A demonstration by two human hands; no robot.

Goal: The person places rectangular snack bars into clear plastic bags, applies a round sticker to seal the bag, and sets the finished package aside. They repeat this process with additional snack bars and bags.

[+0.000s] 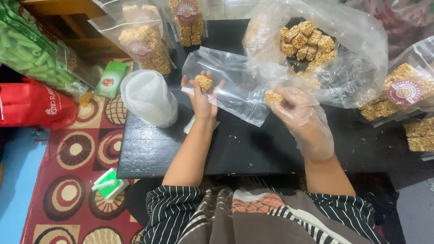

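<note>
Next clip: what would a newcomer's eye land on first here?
Probably the two hands over the black table: the bare left hand holds a crunchy golden snack square at the mouth of a small clear bag, while the right hand, in a thin plastic glove, pinches another piece. Behind them, a big clear bag holds a heap of the same squares.

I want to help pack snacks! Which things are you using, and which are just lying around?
In use:
left hand holding a snack piece
right hand, in a plastic glove, holding another piece
small clear bag
big bag of loose pieces

Lying about:
green box
red bag
white plastic roll
patterned rug
</note>
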